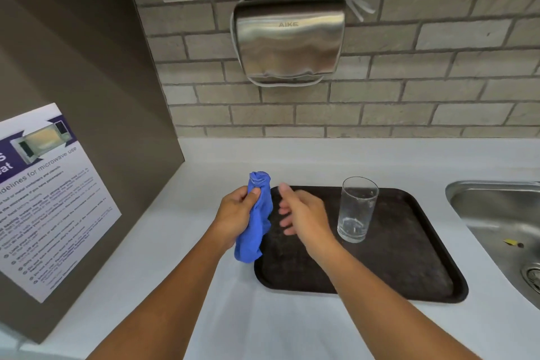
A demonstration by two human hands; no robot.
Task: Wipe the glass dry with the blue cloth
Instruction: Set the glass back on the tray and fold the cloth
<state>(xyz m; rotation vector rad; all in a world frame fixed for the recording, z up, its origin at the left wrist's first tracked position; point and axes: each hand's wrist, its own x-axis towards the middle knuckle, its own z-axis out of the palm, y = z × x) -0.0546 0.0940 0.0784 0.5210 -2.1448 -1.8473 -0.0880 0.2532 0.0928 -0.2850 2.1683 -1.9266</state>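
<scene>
**Left hand gripping the cloth, glass standing untouched on the tray**

The fingers [253, 192] of the left hand [233, 213] are curling around a bunched blue fabric cloth [255, 219], the thumb pressing it against the palm. The cloth is hanging with its long axis running roughly up and down, a crumpled knot sticking out above the fist and the looser tail drooping below it over the left edge of the tray. The left forearm is reaching in from the lower left, wrist held nearly straight.

The right hand [304, 213] is hovering just beside the cloth, fingers loosely spread and slightly blurred, holding nothing; its palm is turning toward the left hand. The right forearm is coming in from the lower right, crossing over the tray.

The clear cylindrical drinking glass [357, 209] is standing upright, mouth upward, on the dark brown rectangular plastic tray [409, 257], near the right hand but apart from it.

The tray is lying on the white desk [277, 327]. A stainless steel sink [502, 213] is sitting to the right, and a brushed-metal hand dryer [289, 41] is hanging on the grey brick wall [438, 67] behind. A printed microwave notice [49, 199] is showing on the left panel.
</scene>
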